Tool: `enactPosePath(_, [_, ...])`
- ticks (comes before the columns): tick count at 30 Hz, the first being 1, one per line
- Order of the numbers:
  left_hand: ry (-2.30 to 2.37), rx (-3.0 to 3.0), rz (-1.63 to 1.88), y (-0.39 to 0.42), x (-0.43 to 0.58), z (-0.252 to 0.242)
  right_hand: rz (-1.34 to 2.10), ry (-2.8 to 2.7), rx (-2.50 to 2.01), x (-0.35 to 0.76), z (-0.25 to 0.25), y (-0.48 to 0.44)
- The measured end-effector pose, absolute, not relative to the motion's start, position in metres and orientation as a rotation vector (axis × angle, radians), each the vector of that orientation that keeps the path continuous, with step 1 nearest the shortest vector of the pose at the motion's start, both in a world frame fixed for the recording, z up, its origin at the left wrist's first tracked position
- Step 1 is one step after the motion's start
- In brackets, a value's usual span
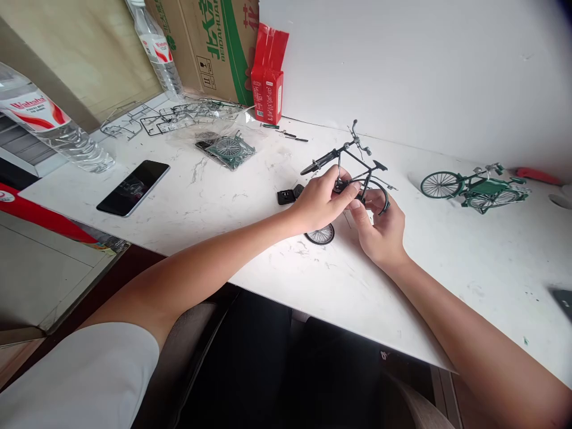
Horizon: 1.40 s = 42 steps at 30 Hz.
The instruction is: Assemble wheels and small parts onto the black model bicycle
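Black metal miniature bicycle frame (pixel 356 159) held at frame centre, over white table (pixel 447 286).
I see left hand (pixel 319 202) pinched on its middle, right hand (pixel 379 229) curled around its rear mudguard; small loose spoked wheel (pixel 320 235) just below.

Both hands hold a black model bicycle (pixel 355 159) over the white desk (pixel 447 274). The left hand (pixel 319 202) grips its frame from the side, and the right hand (pixel 379 232) pinches the curved rear part from below. 1 loose wheel (pixel 320 235) lies flat just under the left hand, with small black parts (pixel 286 195) nearby. A finished green model bicycle (pixel 473 187) stands well apart on the right. A phone (pixel 133 187), a bag of green parts (pixel 227 146) and 2 water bottles (pixel 49 122) lie to the left.
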<state>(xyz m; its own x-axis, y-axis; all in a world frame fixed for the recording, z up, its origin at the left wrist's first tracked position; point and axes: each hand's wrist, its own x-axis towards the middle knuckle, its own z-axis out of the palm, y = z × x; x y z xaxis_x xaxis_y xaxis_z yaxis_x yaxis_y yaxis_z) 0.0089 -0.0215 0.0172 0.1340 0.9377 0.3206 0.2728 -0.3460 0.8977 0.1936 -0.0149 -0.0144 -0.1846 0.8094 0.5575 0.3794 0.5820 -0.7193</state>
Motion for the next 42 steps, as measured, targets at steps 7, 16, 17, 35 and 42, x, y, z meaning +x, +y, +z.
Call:
enactPosePath(7, [1.205, 1.62, 1.302, -0.016, 0.011, 0.009, 0.565, -1.695, -0.981, 0.194, -0.016, -0.012])
enactPosePath(16, [1.238, 1.429, 1.267, -0.009, 0.014, 0.005, 0.612, -1.685, -1.027, 0.195, -0.016, -0.01])
enactPosePath(17, [1.231, 1.396, 1.266, -0.008, 0.014, 0.004, 0.608, -1.688, -1.03, 0.195, -0.016, -0.01])
enactPosePath(35, [1.212, 1.174, 1.401, 0.022, -0.008, 0.007, 0.463, -2.447, -0.737, 0.194, 0.0, -0.022])
enactPosePath(42, [1.081, 0.994, 1.338, 0.017, -0.007, 0.015, 0.396, -2.607, -0.71, 0.193, 0.007, -0.027])
